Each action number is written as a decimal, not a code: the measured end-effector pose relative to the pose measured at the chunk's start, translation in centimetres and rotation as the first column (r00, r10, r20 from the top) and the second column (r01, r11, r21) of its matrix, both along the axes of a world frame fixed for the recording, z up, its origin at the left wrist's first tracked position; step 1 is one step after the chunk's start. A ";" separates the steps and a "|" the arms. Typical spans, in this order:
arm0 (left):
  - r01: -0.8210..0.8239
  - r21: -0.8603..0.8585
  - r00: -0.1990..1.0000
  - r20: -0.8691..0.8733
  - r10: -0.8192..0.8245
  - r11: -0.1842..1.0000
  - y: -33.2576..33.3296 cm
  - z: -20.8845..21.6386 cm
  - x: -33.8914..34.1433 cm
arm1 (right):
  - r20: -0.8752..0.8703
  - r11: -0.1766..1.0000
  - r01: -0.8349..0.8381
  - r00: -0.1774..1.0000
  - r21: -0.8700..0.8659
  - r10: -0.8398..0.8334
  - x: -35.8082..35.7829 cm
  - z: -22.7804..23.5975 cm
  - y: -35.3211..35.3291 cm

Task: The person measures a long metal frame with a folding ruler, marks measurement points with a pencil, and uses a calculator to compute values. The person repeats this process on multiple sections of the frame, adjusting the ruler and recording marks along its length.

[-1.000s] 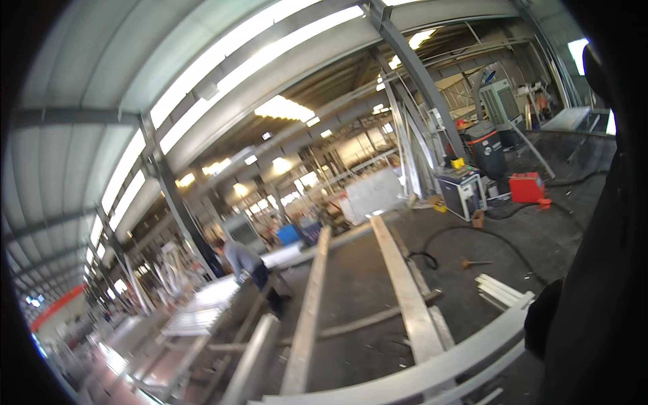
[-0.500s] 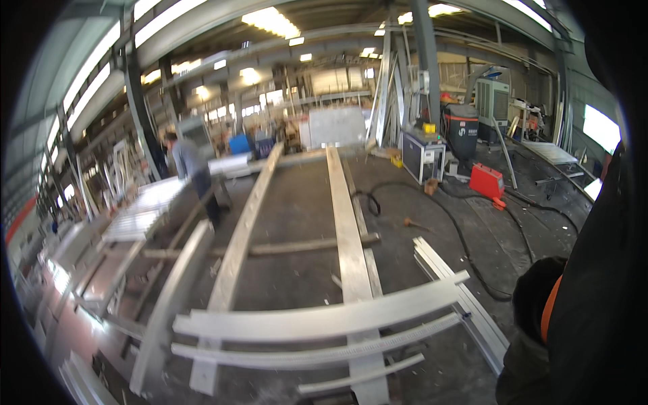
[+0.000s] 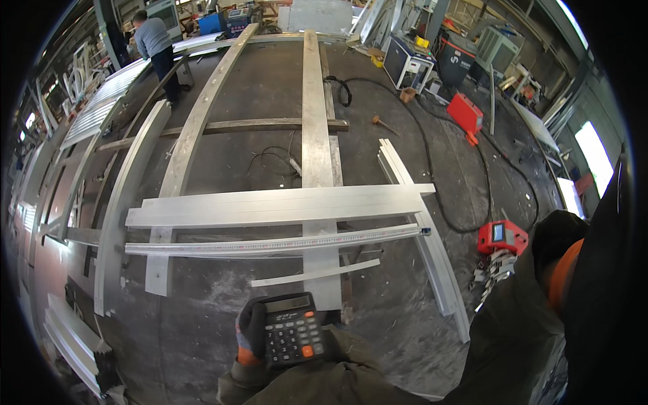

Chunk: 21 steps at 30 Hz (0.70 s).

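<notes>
There is one view only, from a wide fisheye camera worn on the person's head, looking steeply down and forward over the dark workshop floor [image 3: 256,88]. Nearest, at the lower edge, the gloved left hand [image 3: 251,332] holding a black calculator [image 3: 291,329] sits close under the lens. Farther out lie long pale aluminium beams [image 3: 270,206], their straight edges bowing toward the round black rim. Another person in a grey top [image 3: 155,40] stands far off at upper left.

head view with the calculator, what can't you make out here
- Calculator, head view: display too small and glary to read.
- Left hand: glove covers it; the calculator hides its fingers.
- Right hand: not visible; the dark sleeve runs past the lower right edge.
- Red device: screen too small.
</notes>
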<state>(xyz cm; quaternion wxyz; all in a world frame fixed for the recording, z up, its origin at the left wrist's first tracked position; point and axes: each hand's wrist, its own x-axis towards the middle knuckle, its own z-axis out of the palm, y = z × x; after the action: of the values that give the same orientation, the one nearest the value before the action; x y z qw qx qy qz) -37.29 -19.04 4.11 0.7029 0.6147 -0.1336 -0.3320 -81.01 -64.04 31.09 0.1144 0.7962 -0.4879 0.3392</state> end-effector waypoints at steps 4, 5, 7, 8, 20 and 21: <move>0.032 0.130 0.996 0.081 -0.043 0.991 -0.6 1.4 0.3 | 0.004 0.999 0.026 1.000 0.020 -0.026 -0.6 -1.6 0.9; 0.050 0.108 0.996 0.074 -0.058 0.993 -0.5 1.6 0.2 | 0.006 0.999 0.024 1.000 0.025 -0.024 -0.5 -2.0 0.9; 0.055 0.070 0.993 0.100 -0.062 0.996 -0.3 1.9 0.0 | 0.017 0.999 0.025 1.000 0.035 -0.026 -0.2 -2.9 0.6; 0.047 0.146 0.975 0.207 -0.077 0.988 -0.1 2.0 0.1 | 0.020 0.999 0.016 1.000 0.041 -0.017 -0.1 -3.1 0.4; 0.038 0.104 0.999 0.029 -0.042 0.994 0.1 1.2 0.0 | 0.040 0.999 0.028 0.999 0.045 -0.029 0.1 -5.2 0.6; 0.009 0.119 1.000 -0.017 -0.007 0.993 -0.3 0.9 0.2 | 0.039 0.999 0.037 0.999 0.034 -0.038 0.1 -5.5 0.4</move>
<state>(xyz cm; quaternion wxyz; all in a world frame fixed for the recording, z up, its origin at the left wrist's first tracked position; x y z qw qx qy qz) -37.13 -19.33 4.99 0.6649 0.6521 -0.1102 -0.3473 -80.93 -63.61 25.62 0.0979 0.7818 -0.5103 0.3447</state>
